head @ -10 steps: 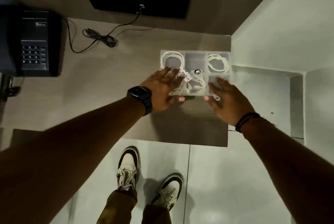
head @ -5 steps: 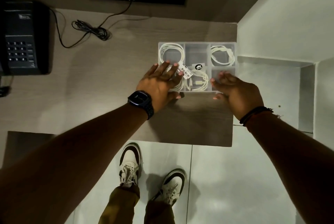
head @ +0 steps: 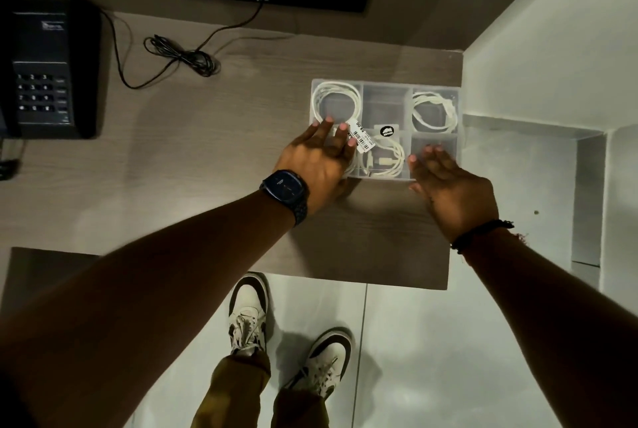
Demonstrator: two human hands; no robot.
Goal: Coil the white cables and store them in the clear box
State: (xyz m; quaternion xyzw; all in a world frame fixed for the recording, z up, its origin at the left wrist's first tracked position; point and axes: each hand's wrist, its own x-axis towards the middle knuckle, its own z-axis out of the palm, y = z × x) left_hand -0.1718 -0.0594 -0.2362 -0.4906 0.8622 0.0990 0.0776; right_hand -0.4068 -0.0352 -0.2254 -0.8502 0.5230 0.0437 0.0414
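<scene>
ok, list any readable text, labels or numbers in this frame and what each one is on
"59.00": white price tag on the clear box, beside a barcode; its smaller print is too blurred to read.
Round black sticker on the box: a white logo, lettering unreadable.
Phone keypad: digits too dim to read reliably; the small label above the keys is blurred.
Watch face: nothing legible.

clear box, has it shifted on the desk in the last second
No. The clear box keeps its right side along the right edge of the desk, as before, and about as far from the front edge. Only the camera view has shifted.
</scene>
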